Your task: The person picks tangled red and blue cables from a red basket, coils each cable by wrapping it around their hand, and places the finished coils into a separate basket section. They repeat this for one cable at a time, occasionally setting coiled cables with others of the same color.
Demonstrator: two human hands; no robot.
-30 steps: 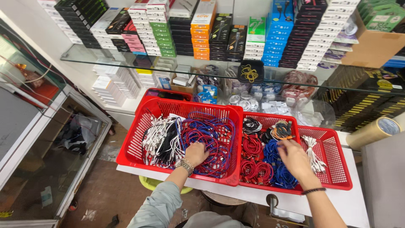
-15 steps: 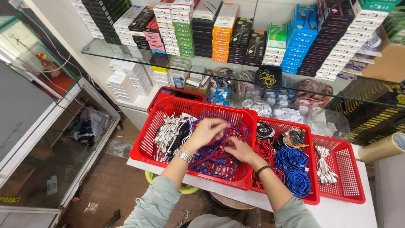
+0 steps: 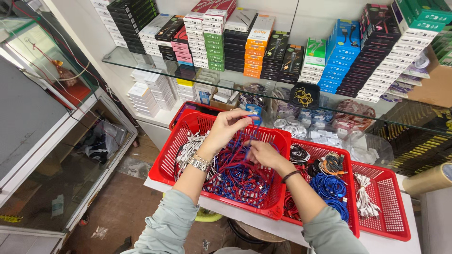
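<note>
My left hand (image 3: 225, 128) is raised above the big red basket (image 3: 170, 149) and pinches the top of a blue cable (image 3: 246, 137) that hangs down from it. My right hand (image 3: 262, 154) grips the same blue cable lower down, just above the heap of red and blue cables (image 3: 240, 181) in the basket. White cables (image 3: 187, 151) lie at the basket's left side. A metal watch is on my left wrist and a dark band on my right.
A second red basket (image 3: 349, 202) holds black, orange, red and blue cable coils; a third (image 3: 394, 207) holds white cables. A glass shelf (image 3: 141, 66) above carries stacked coloured boxes. A tape roll (image 3: 431, 178) lies at right, a glass cabinet (image 3: 56, 141) at left.
Both hands came together over the left basket; the right hand left the middle basket. The left hand rose, lifting a blue cable out of the heap.
</note>
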